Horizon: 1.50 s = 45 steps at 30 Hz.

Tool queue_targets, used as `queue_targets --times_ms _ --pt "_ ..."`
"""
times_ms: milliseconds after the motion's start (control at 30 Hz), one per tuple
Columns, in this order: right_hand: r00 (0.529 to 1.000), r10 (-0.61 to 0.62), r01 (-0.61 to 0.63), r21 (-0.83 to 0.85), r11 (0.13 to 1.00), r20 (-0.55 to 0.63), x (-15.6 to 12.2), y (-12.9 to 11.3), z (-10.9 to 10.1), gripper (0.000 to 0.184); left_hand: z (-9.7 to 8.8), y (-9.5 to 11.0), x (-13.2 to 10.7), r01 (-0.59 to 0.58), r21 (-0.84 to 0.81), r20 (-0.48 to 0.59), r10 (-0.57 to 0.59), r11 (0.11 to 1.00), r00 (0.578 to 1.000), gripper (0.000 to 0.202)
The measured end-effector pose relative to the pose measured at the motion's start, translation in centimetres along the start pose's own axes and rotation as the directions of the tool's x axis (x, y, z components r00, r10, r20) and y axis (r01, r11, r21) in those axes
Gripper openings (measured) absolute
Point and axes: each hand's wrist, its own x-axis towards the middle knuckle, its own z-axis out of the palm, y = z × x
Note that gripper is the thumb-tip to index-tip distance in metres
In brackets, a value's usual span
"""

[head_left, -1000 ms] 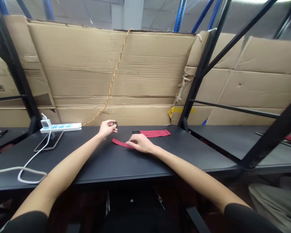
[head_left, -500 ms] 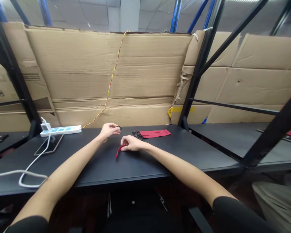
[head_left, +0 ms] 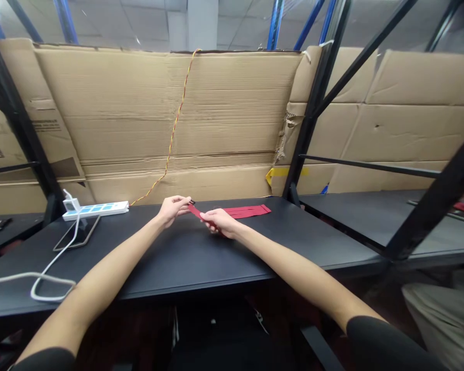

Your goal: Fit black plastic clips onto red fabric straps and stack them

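Observation:
My left hand (head_left: pixel 174 209) is pinched on a small black clip-like piece (head_left: pixel 193 202), too small to make out fully. A narrow red strap (head_left: pixel 195 211) runs from beside that black piece to my right hand (head_left: pixel 221 222), whose fingers are closed on it. The strap's end meets the black piece; whether it passes through cannot be told. Behind my right hand, several flat red straps (head_left: pixel 251 211) lie side by side on the black table (head_left: pixel 201 263). The part of the table just left of those straps is hidden by my right hand.
A white power strip (head_left: pixel 104 208) with a plugged-in charger and white cable (head_left: pixel 48 268) is at the left, beside a phone-like device (head_left: pixel 85 234). A cardboard panel (head_left: pixel 232 118) stands behind the table. Black metal posts (head_left: pixel 313 108) rise at both sides.
My right hand has lifted the red strap and turned its end up to the black piece in my left hand. My left hand has stayed nearly in place.

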Motion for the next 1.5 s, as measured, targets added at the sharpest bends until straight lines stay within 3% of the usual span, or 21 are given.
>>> queue_targets --times_ms 167,433,867,1067,1233,1400,1500 --pt "0.999 0.027 -0.024 0.111 0.994 -0.029 0.56 0.31 -0.40 0.026 0.51 -0.01 -0.28 0.016 -0.035 0.054 -0.014 0.999 0.998 0.032" --pt "0.994 0.105 -0.102 0.163 0.981 -0.013 0.46 0.11 -0.40 0.021 0.51 -0.11 -0.19 -0.002 -0.060 0.048 0.005 0.998 0.999 0.036" --pt "0.997 0.067 -0.057 0.212 0.976 -0.038 0.68 0.36 -0.41 0.020 1.02 0.01 -0.69 0.059 -0.046 0.153 -0.051 0.997 0.987 0.033" --pt "0.996 0.076 -0.061 0.258 0.964 -0.047 0.68 0.39 -0.42 0.020 0.96 -0.02 -0.65 0.001 -0.059 0.144 0.007 0.998 0.990 0.033" --pt "0.996 0.077 -0.086 0.298 0.951 0.041 0.35 0.10 -0.24 0.022 0.68 -0.25 -0.47 -0.035 -0.026 0.148 0.039 0.999 0.988 0.037" --pt "0.998 0.005 -0.021 0.257 0.966 0.064 0.38 0.35 -0.01 0.021 0.76 -0.16 -0.74 0.006 0.053 0.225 -0.018 0.999 0.974 0.046" --pt "0.999 -0.026 0.020 0.132 0.991 0.043 0.56 0.53 0.01 0.026 0.83 0.01 -0.93 0.018 0.131 0.273 -0.054 0.991 0.960 0.043"
